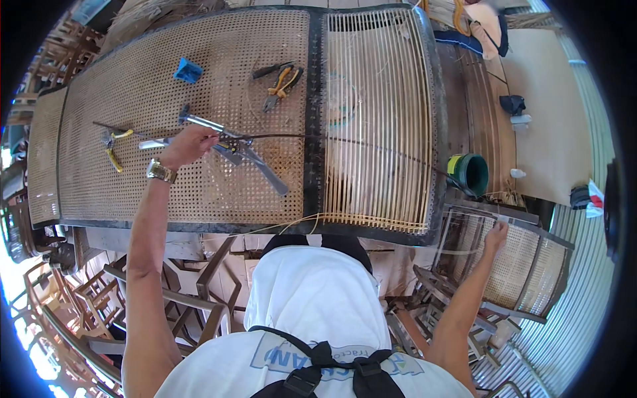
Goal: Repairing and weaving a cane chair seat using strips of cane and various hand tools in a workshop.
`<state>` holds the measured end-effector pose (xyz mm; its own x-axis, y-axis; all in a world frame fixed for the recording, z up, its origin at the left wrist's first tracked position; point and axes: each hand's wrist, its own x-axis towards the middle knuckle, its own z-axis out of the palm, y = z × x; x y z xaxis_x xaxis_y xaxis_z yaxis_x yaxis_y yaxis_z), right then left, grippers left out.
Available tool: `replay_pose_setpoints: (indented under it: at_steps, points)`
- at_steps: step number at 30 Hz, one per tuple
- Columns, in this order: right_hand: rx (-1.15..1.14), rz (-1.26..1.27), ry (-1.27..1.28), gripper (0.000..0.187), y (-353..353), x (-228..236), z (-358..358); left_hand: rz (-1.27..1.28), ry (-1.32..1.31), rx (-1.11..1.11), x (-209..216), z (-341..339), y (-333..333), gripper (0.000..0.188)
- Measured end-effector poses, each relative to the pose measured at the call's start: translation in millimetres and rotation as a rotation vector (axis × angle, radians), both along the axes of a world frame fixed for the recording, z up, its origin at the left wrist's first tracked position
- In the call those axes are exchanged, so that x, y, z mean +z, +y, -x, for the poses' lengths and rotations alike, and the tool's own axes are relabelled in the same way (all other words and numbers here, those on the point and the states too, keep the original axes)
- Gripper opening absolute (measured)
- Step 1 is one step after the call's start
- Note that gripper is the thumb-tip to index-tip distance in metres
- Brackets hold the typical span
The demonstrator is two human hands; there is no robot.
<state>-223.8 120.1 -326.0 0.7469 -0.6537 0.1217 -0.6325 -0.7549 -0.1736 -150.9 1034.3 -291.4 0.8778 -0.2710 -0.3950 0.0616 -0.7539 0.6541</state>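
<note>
My left hand [192, 144] pinches the left end of a thin dark strip [279, 136] stretching right across the tan woven-cane panel [199, 202]. Whether my right hand [497, 236], farther off, grips anything, I can't tell.

A long dark strip [279, 136] runs from the left hand [189, 144] across the cane panel [219, 53] toward the green cup [464, 171], barring a low sweep across. Crossed metal tools [265, 175] crowd the space beside that hand. Bare webbing lies between the blue block [188, 71] and the yellow-handled pliers [115, 160]; loose cane strands [302, 220] clutter the near edge.
</note>
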Motion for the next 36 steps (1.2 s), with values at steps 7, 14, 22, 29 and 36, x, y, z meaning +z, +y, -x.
replay_pose_setpoints:
  at_steps: [7,14,22,29,36]
  points:
    - [0.462,-0.536,0.185,0.021,201,45,-104,-0.062,-0.059,-0.074,-15,-11,-25,0.027]
    - [0.710,-0.246,0.079,0.014,197,4,-84,0.009,0.030,-0.077,-30,-13,-87,0.027]
    - [0.554,-0.365,0.071,0.014,168,49,-27,-0.065,0.179,-0.345,-55,49,-123,0.018]
    - [0.418,-0.222,0.060,0.014,178,69,-12,-0.157,0.100,-0.158,-54,69,-154,0.027]
    - [0.489,-0.628,0.025,0.022,334,105,1,-0.106,0.012,-0.195,-78,63,-186,0.027]
